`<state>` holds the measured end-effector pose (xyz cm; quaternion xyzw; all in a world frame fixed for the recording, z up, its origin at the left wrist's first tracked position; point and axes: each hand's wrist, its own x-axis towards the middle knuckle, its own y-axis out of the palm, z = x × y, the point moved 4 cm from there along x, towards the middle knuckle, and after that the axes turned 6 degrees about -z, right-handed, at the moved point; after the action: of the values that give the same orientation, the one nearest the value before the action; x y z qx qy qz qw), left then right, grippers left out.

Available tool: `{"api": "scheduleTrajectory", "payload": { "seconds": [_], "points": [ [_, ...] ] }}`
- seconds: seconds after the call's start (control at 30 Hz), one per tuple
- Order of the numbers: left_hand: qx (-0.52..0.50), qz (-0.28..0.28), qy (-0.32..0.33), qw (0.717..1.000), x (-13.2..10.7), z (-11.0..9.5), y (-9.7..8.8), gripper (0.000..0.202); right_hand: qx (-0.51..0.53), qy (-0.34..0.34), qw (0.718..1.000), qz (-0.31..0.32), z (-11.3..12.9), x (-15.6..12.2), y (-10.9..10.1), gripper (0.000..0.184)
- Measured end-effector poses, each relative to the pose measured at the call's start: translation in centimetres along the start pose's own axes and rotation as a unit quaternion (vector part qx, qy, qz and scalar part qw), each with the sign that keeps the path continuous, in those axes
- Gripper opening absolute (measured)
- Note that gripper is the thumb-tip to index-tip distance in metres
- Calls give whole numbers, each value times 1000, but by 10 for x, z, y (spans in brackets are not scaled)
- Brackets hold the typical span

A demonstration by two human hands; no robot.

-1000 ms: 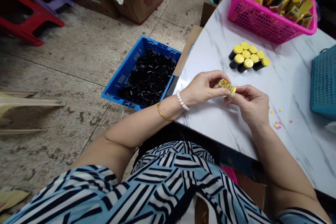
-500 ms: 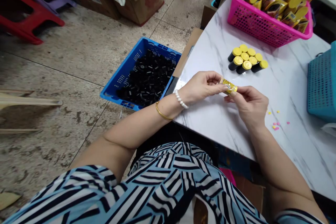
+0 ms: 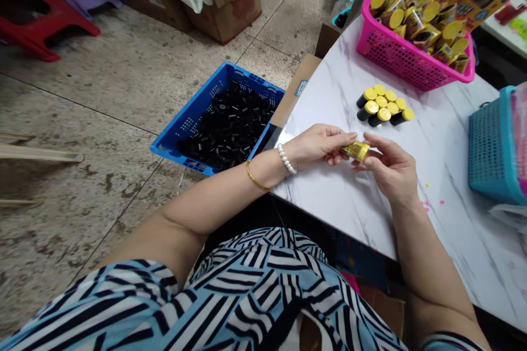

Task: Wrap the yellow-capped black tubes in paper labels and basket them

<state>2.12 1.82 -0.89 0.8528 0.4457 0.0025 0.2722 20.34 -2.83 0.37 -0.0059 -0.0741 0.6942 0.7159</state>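
Nearest, a striped blue, black and white garment [image 3: 263, 290] covers the lap. Above the glossy marble-patterned tabletop [image 3: 354, 208], the left hand [image 3: 319, 145] and right hand [image 3: 389, 167] each close their grip on one small yellow-wrapped cylinder [image 3: 356, 150], held between the fingertips. Beyond it lies a cluster of black tubes with yellow caps [image 3: 383, 105]. Farther back sits a pink mesh basket [image 3: 405, 57] of wrapped tubes. On the floor, a blue crate [image 3: 193, 120] holds black cylinders.
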Motion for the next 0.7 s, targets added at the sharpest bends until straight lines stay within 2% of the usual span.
{"api": "scheduleTrajectory", "payload": {
  "seconds": [0.1, 0.27, 0.33, 0.43, 0.5, 0.6, 0.7],
  "points": [
    [-12, 40, -15, 999, 0, 2, 4, 47, 1, -61, 998, -24, 1, -3, 3, 22],
    [-25, 30, -46, 998, 2, 5, 4, 51, -1, -50, 997, -60, -7, -3, 5, 16],
    [-25, 16, -55, 998, 2, 6, 3, 52, -31, -58, 996, -55, -2, -6, 8, 27],
    [-24, -1, -54, 998, 2, 5, 2, 54, -115, -107, 987, -22, 12, -10, 16, 55],
    [-35, -11, -53, 998, 1, 4, 0, 55, -201, -138, 970, -8, 20, -5, 18, 51],
    [-63, -13, -77, 995, 1, 6, -2, 52, -312, -149, 938, -36, 29, 35, 4, 32],
    [-54, -12, -82, 995, -1, 8, -3, 54, -379, -169, 901, -126, 48, 111, -26, 33]
  ]
}}
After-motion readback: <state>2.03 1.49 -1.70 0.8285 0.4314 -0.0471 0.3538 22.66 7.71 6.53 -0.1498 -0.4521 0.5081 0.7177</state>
